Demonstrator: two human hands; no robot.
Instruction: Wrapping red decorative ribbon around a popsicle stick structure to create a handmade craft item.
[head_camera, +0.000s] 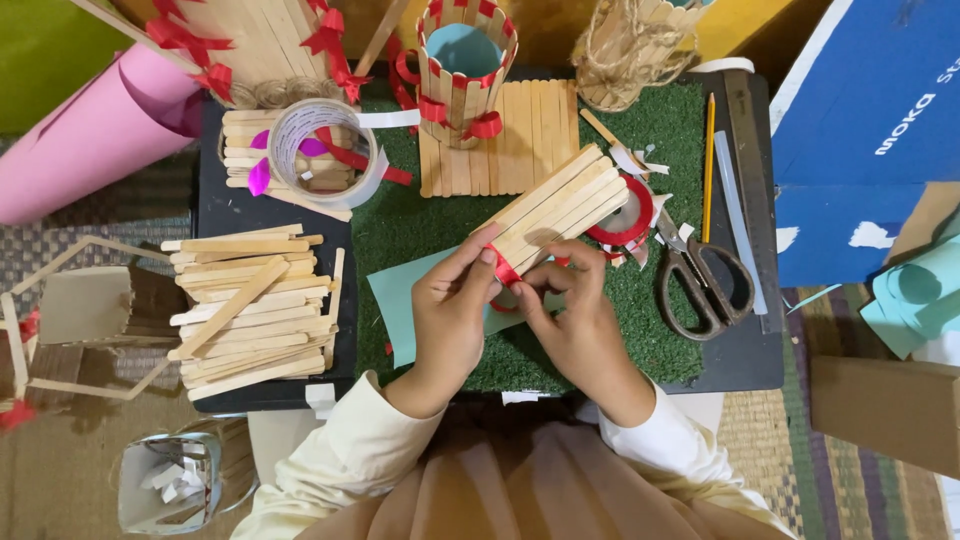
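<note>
Left hand (452, 305) and right hand (575, 320) positioned together over green artificial-turf mat (660, 140) on dark tabletop (745, 360). Flat panel of pale wooden craft sticks joined side by side (560, 205) held tilted above mat, far end raised toward upper right, near end at fingers. Narrow red ribbon (503, 268) wrapped across near end of panel. Left thumb and forefinger pressed together on ribbon at panel edge; right fingers curled and pinched on same ribbon from below and right. Both hands touching panel and ribbon, fingertips almost meeting.

Light blue sheet of paper (400, 310) flat on mat beneath hands. Red-rimmed ribbon spool (632, 215) just beside panel's right edge, partly hidden by it. Black-handled scissors (705, 285) right of spool, blades pointed toward it. Yellow pencil (709, 165) and grey metal ruler (745, 190) laid lengthwise at mat's right border. Clear adhesive tape roll (325, 150) at upper left on loose sticks. Loose pile of pale wooden craft sticks (250, 310) left of mat. Round stick-walled cup with red ribbon bows (465, 65) upright at far edge on flat stick base. Rolled pink paper (90, 140) at far left
</note>
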